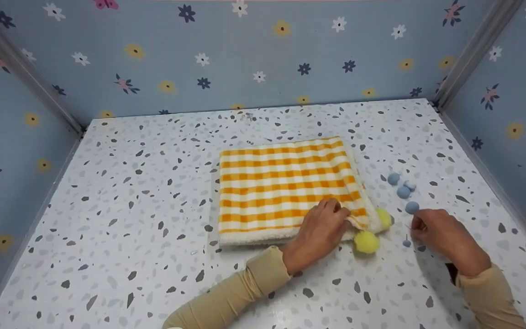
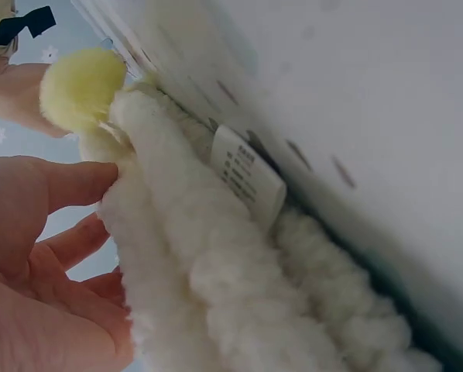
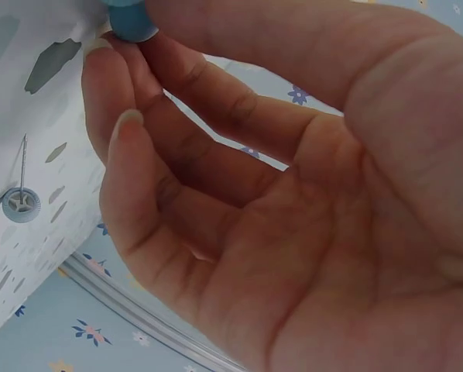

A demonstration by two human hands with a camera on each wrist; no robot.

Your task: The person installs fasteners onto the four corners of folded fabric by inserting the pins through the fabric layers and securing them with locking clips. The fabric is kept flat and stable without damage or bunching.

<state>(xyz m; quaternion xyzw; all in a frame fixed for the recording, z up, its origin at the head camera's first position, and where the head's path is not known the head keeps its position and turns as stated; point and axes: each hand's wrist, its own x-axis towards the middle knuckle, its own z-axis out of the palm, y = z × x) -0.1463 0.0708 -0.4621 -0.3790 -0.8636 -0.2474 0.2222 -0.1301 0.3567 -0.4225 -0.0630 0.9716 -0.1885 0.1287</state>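
My left hand (image 1: pixel 320 228) pinches the front right corner of a folded yellow-and-white checked blanket (image 1: pixel 281 183). Thumb and fingers meet its fluffy white edge (image 2: pixel 169 240), beside a yellow pompom (image 2: pixel 84 89). Another pompom (image 1: pixel 384 219) hangs close by on that corner. To the right of the blanket, my right hand (image 1: pixel 448 235) has its fingers curled low over the table. Its thumb and fingertips pinch a small blue rounded piece (image 3: pixel 132 22), partly hidden by the thumb. Just left of that hand, a blue pin with a round base (image 3: pixel 21 204) stands with its needle upward.
Several blue rounded caps (image 1: pixel 403 192) lie in a loose row right of the blanket, the nearest cap (image 1: pixel 412 207) right by my right fingertips. A white label (image 2: pixel 248 174) sticks out of the blanket's edge. Flower-patterned panels (image 1: pixel 254 55) wall in the speckled table (image 1: pixel 130 205).
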